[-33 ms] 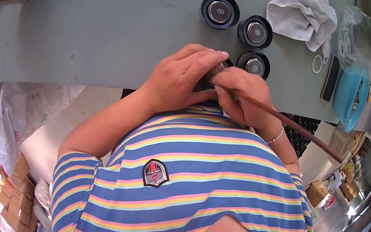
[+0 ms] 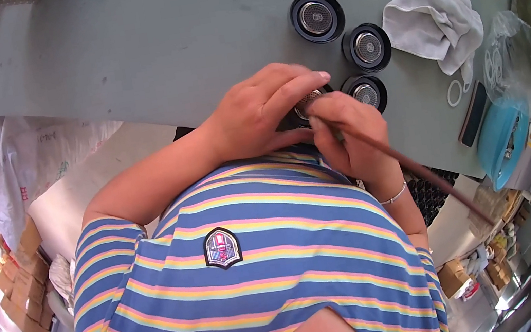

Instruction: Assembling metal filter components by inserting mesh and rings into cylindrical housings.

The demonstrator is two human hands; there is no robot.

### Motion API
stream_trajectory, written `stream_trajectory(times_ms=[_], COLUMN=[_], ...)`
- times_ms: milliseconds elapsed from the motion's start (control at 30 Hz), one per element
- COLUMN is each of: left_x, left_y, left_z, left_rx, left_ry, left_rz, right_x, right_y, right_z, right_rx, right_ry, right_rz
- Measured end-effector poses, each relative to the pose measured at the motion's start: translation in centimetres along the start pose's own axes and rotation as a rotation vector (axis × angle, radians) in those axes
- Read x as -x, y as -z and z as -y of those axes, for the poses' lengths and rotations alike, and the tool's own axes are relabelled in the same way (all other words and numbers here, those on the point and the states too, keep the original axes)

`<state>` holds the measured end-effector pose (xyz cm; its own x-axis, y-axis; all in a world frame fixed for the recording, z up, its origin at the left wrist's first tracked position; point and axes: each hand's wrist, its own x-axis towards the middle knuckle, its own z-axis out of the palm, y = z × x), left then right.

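Head view shows the left hand (image 2: 261, 110) with fingers curled round a mesh-centred cap (image 2: 305, 102) at the counter (image 2: 125, 56) edge, near three similar caps (image 2: 368, 47). The right hand (image 2: 358, 135) pinches a thin brown stick (image 2: 428, 176).

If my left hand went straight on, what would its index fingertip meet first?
Probably the middle black round piece of the three beyond your left hand, though the hand's height above the table is unclear.
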<state>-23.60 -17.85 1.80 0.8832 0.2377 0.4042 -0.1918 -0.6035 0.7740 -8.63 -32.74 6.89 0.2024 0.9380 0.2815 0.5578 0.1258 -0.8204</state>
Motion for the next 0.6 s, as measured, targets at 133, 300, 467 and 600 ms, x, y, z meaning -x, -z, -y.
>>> stream_trajectory(times_ms=[133,300,467,600], left_x=[-0.4,-0.3,-0.4,-0.6], left_y=[0.2,0.2,0.2,0.5], left_z=[-0.3,-0.2,-0.3,0.0], left_rx=[0.054,0.053,0.062,0.064], left_ry=[0.024,0.042,0.073,0.084], left_rz=[0.002,0.021,0.034,0.015], right_x=[-0.2,1.4,2.2,2.2], right_y=[0.8,2.3,1.6,1.0], right_z=[0.0,0.7,1.0,0.3], right_rx=[0.159,0.239,0.051,-0.167], right_ry=[-0.102,-0.15,-0.144,-0.292], right_rz=[-0.109,-0.092,-0.025,-0.092])
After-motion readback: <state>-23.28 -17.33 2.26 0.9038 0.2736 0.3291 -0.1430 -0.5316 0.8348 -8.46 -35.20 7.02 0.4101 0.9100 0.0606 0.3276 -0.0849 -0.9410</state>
